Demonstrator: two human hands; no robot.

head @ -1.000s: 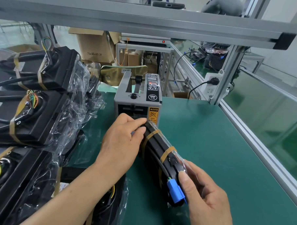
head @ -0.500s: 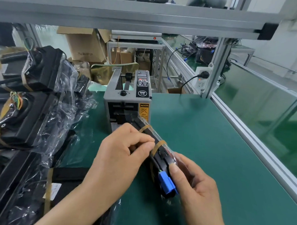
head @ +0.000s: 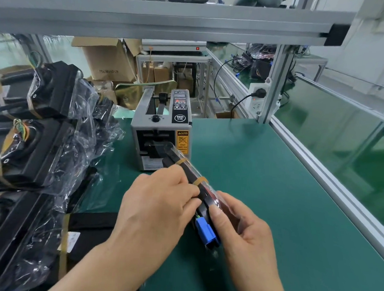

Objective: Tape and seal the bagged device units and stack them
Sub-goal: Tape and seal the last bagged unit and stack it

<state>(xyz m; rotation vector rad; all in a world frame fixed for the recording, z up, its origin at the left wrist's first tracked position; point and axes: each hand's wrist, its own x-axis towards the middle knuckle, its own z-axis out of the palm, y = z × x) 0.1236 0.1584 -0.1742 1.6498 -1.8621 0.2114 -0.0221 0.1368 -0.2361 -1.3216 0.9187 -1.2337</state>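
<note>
A long black bagged device unit (head: 186, 167) lies on edge on the green mat, its far end at the tape dispenser (head: 162, 128). Two brown tape bands wrap it, and a blue connector (head: 206, 231) shows at its near end. My left hand (head: 157, 207) presses on its left side near the middle, thumb and fingers pinched at the bag. My right hand (head: 242, 231) grips the near end beside the blue connector. A stack of taped bagged units (head: 40, 125) fills the left.
An aluminium rail (head: 330, 173) edges the green mat (head: 261, 192) on the right. A frame post with a power socket (head: 258, 97) stands at the back right. An overhead beam (head: 170, 21) crosses the top. Cardboard boxes (head: 106, 60) sit behind the bench.
My left hand has slid along the unit from its far end toward me. My right hand keeps its grip on the near end. The camera view has shifted slightly.
</note>
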